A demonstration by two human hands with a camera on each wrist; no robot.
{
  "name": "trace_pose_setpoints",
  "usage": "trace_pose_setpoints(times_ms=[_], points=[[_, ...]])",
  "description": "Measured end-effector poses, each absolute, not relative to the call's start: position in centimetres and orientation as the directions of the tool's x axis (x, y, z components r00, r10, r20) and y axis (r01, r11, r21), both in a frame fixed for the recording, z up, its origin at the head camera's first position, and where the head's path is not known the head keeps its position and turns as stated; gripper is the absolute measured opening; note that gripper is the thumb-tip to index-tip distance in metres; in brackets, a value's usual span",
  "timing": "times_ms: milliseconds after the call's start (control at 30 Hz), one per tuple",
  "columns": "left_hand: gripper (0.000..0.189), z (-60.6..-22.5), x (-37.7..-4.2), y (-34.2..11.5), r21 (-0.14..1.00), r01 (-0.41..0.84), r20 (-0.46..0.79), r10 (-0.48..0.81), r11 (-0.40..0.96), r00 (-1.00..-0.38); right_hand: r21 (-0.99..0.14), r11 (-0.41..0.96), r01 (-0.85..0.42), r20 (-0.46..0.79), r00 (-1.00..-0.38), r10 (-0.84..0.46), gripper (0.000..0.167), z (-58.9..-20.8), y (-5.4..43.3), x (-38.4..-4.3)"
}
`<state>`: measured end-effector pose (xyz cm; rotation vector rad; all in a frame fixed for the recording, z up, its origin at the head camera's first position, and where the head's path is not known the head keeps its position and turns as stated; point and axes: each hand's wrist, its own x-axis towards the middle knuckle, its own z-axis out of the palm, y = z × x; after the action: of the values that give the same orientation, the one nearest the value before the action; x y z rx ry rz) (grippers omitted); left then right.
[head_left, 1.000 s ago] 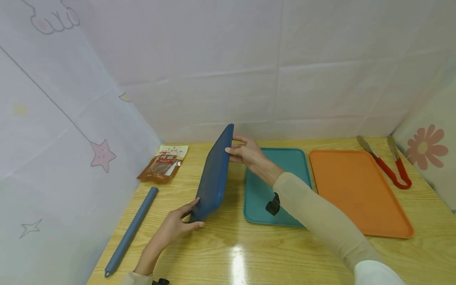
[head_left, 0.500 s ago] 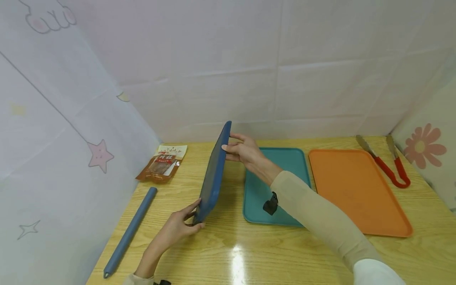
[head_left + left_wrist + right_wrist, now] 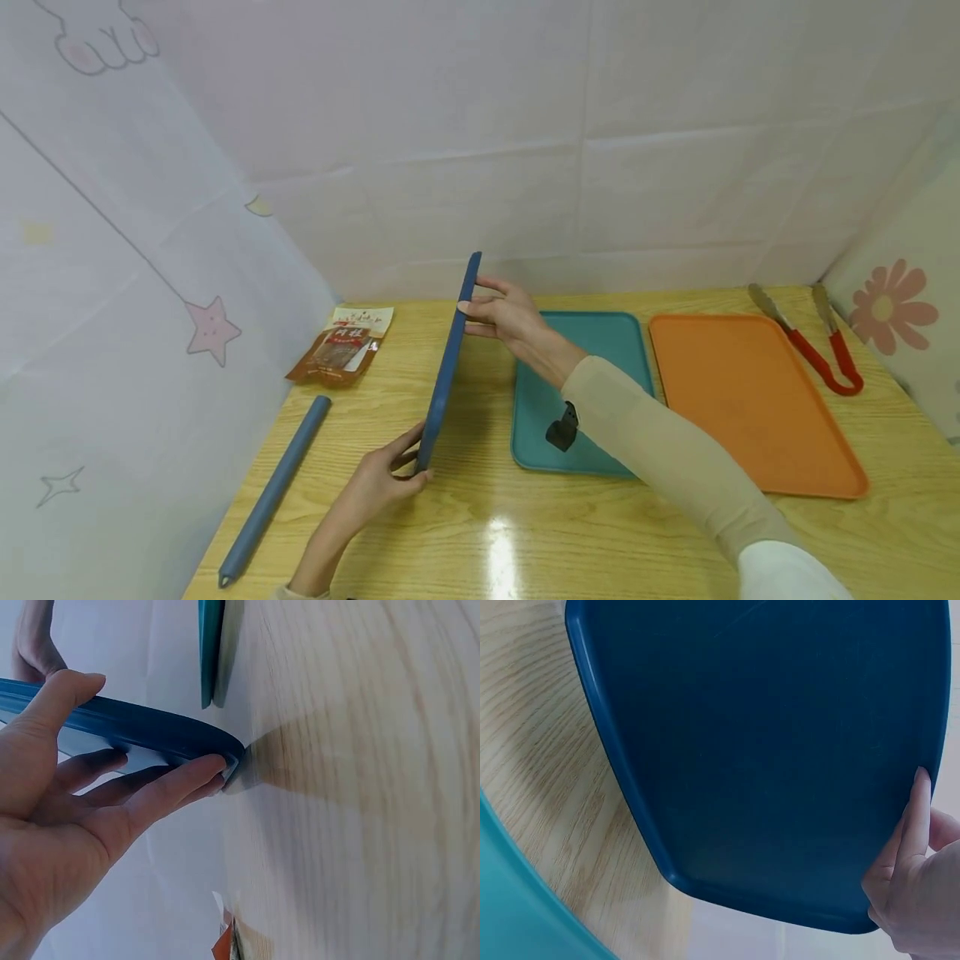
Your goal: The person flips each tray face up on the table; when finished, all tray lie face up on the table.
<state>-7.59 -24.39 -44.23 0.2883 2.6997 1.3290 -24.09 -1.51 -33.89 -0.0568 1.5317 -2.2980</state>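
Observation:
A dark blue tray (image 3: 450, 358) is held up on its side over the table, seen nearly edge-on in the head view. My left hand (image 3: 378, 483) grips its near end, with the thumb on one side and the fingers on the other. In the left wrist view, a tray corner (image 3: 229, 750) is right at the tabletop. My right hand (image 3: 517, 321) pinches the upper edge toward the far end. One broad flat face and raised rim of the blue tray (image 3: 765, 757) fill most of the right wrist view, where the right hand (image 3: 919, 877) grips a rim.
A teal tray (image 3: 540, 417) lies under my right forearm, beside an orange tray (image 3: 742, 392). Red-handled tongs (image 3: 832, 367) rest at the far right. On the left are a brown snack packet (image 3: 337, 350) and a grey-blue rod (image 3: 273, 492). Fabric walls (image 3: 465, 125) enclose the table.
The blue tray has turned from showing its left face to nearly edge-on. Its upper end shifted slightly left with my right hand, its near end slightly right with my left.

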Motion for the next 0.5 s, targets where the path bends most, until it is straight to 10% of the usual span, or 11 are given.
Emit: trace_pose_setpoints(times_ms=[500], points=[[0.057, -44.3, -6.6, -23.1, 0.876, 0.066, 0.021, 0.098, 0.477, -0.995, -0.898, -0.332, 0.289, -0.180, -0.930, -0.321, 0.065, -33.2, -2.3, -24.0]])
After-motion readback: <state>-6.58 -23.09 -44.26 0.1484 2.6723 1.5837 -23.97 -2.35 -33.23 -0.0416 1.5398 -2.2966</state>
